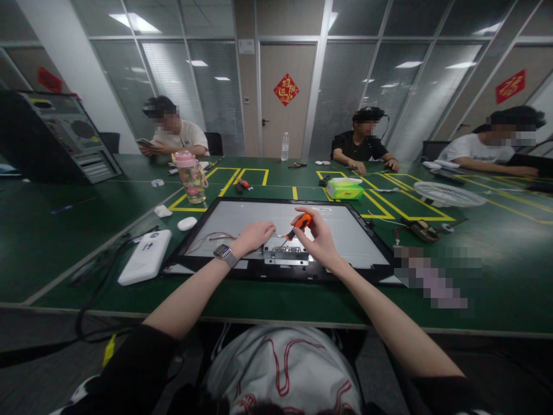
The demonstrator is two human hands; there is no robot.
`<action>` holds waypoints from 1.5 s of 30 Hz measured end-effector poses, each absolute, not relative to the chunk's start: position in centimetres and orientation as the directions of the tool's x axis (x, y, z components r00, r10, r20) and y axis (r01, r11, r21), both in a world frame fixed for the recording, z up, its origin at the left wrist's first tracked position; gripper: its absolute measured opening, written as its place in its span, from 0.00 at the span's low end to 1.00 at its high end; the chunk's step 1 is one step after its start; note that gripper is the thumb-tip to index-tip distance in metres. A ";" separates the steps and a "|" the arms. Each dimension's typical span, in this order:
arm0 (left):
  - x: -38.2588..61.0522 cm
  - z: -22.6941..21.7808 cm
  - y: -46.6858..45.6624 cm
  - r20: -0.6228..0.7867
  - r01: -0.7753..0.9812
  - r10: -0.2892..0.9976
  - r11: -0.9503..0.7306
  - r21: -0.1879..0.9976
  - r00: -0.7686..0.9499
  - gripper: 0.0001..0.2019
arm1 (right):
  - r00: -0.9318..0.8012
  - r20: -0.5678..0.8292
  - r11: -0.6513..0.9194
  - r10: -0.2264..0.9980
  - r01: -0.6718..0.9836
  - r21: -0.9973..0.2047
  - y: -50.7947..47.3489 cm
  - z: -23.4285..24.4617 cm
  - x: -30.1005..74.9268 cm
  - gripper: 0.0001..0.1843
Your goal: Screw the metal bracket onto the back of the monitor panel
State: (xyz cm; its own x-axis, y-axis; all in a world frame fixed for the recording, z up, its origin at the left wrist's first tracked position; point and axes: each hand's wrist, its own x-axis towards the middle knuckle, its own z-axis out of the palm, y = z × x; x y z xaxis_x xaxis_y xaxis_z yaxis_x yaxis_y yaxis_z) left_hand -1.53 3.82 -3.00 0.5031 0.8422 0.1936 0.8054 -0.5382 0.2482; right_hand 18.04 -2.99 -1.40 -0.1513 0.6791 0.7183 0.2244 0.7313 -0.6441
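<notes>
A large flat display panel [363,239] with a black frame lies face down on the table in front of me. Near its front edge sits a shiny metal bracket [287,260]. My right hand [322,239] grips the orange and black handle of a screwdriver [305,220]. The shaft slants down to the left, its tip at the bracket's left part; whether it sits in a screw is too small to tell. My left hand [253,236], wearing a watch [225,255], has its fingers bent together at the bracket's back left edge. Thin wires [211,236] lie left of that hand.
Left of the panel are a white power bank [146,257], a white oval case [187,223] and a pink-lidded bottle [192,181]. Behind it stands a green pack [344,189]. To the right lie a white fan grille [449,195] and small parts [423,230]. Several people sit across the table.
</notes>
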 end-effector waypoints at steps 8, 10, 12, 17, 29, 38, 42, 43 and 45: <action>-1.5 -3.0 3.8 0.194 0.807 0.838 -0.544 0.231 0.509 0.19 | -0.155 0.739 0.741 0.656 0.323 -0.589 -2.9 -1.4 18.2 0.21; -1.5 -3.1 3.9 0.198 0.805 0.835 -0.548 0.227 0.513 0.19 | -0.144 0.743 0.732 0.654 0.369 -0.573 -2.7 -1.5 18.2 0.22; -1.5 -3.1 3.9 0.199 0.803 0.833 -0.551 0.225 0.516 0.19 | -0.142 0.738 0.727 0.660 0.371 -0.578 -2.6 -1.6 18.3 0.22; -1.6 -3.3 4.2 0.200 0.806 0.834 -0.550 0.220 0.515 0.19 | -0.155 0.707 0.720 0.691 0.237 -0.652 -2.7 -1.6 18.1 0.26; -1.6 -3.4 4.1 0.206 0.810 0.836 -0.546 0.216 0.509 0.20 | -0.183 0.707 0.730 0.684 0.174 -0.661 -2.8 -1.8 18.0 0.23; -1.5 -3.4 4.1 0.215 0.806 0.828 -0.556 0.204 0.517 0.18 | -0.187 0.709 0.727 0.680 0.296 -0.619 -2.8 -1.7 18.1 0.21; -1.6 -3.3 4.0 0.212 0.808 0.830 -0.553 0.204 0.515 0.18 | -0.163 0.685 0.698 0.710 0.295 -0.653 -2.7 -1.8 18.2 0.22; -1.6 -3.3 4.0 0.211 0.809 0.831 -0.552 0.204 0.514 0.18 | -0.167 0.683 0.698 0.711 0.283 -0.658 -2.7 -1.8 18.2 0.22; -1.6 -3.3 4.0 0.210 0.809 0.832 -0.551 0.204 0.513 0.19 | -0.171 0.683 0.702 0.710 0.251 -0.666 -2.7 -1.8 18.2 0.23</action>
State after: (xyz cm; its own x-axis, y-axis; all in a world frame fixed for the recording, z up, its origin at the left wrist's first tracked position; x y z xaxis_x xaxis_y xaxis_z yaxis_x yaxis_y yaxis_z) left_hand -1.58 4.00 -3.25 0.5134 0.8320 0.2100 0.8092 -0.5509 0.2043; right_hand 18.15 -2.68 -1.79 -0.1714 0.7099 0.6831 0.2514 0.7019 -0.6664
